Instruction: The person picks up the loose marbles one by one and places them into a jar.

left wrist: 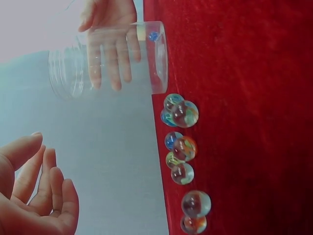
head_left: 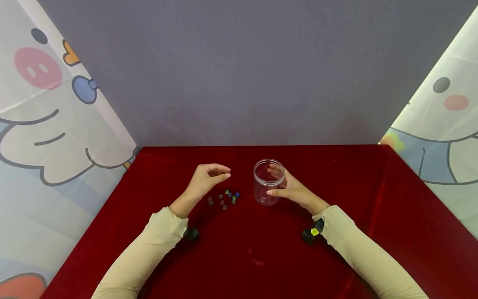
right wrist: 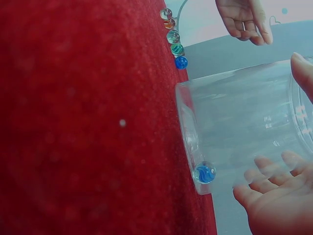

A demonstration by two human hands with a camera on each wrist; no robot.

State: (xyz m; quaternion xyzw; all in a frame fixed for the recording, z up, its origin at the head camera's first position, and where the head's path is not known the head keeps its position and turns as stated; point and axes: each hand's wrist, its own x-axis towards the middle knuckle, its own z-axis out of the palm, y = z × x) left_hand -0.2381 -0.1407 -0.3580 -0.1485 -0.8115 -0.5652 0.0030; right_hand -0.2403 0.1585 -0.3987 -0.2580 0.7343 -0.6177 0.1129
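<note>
A clear plastic jar (head_left: pixel 266 193) stands upright with its mouth open. My right hand (head_left: pixel 293 189) holds it from the right, thumb on the near side and fingers behind the far wall. Through the wall, a blue swirled marble (right wrist: pixel 205 173) shows at the jar's bottom. Left of the jar, my left hand (head_left: pixel 207 179) hovers above the table with thumb and fingers apart and nothing seen between them. Several glass marbles (left wrist: pixel 184 148) lie loose in a group below and beside that hand, with blue, green, orange and clear ones among them.
Red velvety cloth (head_left: pixel 257 249) covers the table. A grey panel (head_left: pixel 261 74) rises along the back edge, and cartoon-printed curtains (head_left: pixel 33 137) hang at both sides. Dark wrist-worn devices (head_left: pixel 308 236) sit at both sleeve cuffs, close over the cloth.
</note>
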